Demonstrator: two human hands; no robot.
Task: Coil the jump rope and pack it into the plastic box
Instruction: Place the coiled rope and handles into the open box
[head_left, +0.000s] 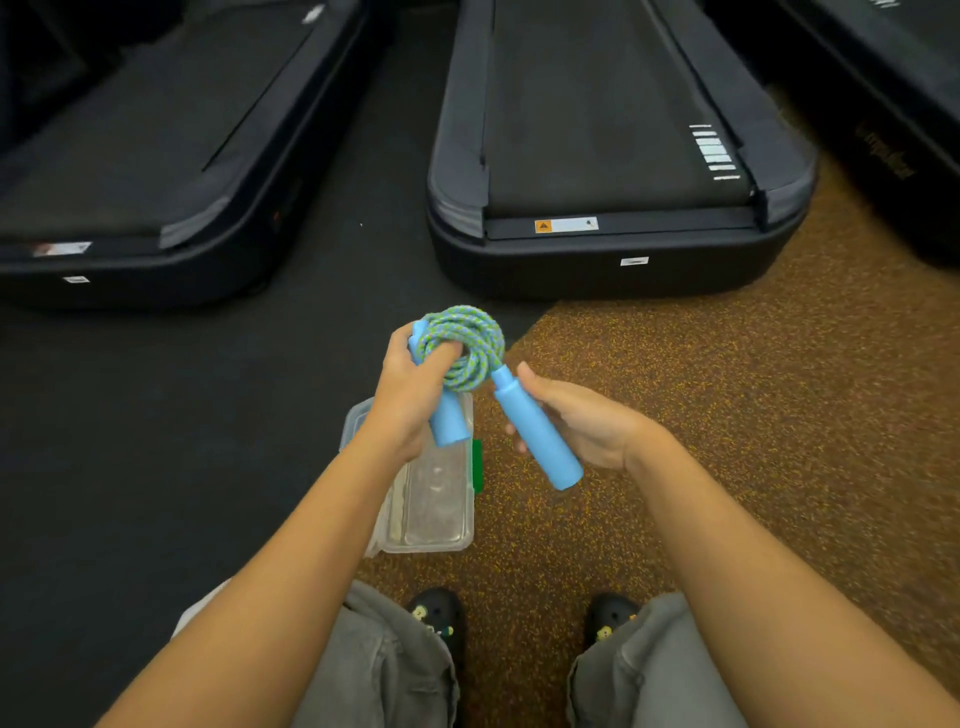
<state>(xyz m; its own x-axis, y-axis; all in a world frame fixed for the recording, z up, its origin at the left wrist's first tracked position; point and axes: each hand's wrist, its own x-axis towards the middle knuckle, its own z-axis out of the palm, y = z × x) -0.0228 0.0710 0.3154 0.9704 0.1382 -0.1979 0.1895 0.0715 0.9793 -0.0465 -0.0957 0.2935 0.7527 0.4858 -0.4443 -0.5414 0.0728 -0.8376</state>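
We find one blue-and-green braided jump rope (465, 345) held above the floor at the centre of the view, wound into a tight round coil of several turns. It carries two smooth light-blue cylindrical handles. The first handle (448, 421) has its long axis running roughly 12 to 6 o'clock, free end pointing toward 6, upper end passing behind the coil. The second handle (535, 431) lies on a diagonal from 11 to 5 o'clock, free end pointing toward 5, its narrower neck meeting the coil at 11.

The left hand (413, 389) is clamped on the coil and the first handle together, thumb pressed across the turns. The right hand (582, 421) cradles the second handle; its fingers are loosely curled beneath it, and we cannot tell how firmly they grip.

We count one clear rectangular plastic box (436, 499) on the floor directly below the hands, at 6 o'clock from the coil, long axis 12 to 6, with a green clasp (477, 465) on its 3 o'clock edge. It straddles the seam between black matting and brown speckled flooring (727, 389).

Three black treadmill decks are in view at 10, 12 and 2 o'clock; the middle treadmill (613, 156) is the clearest. Two black shoes appear at 6 o'clock.
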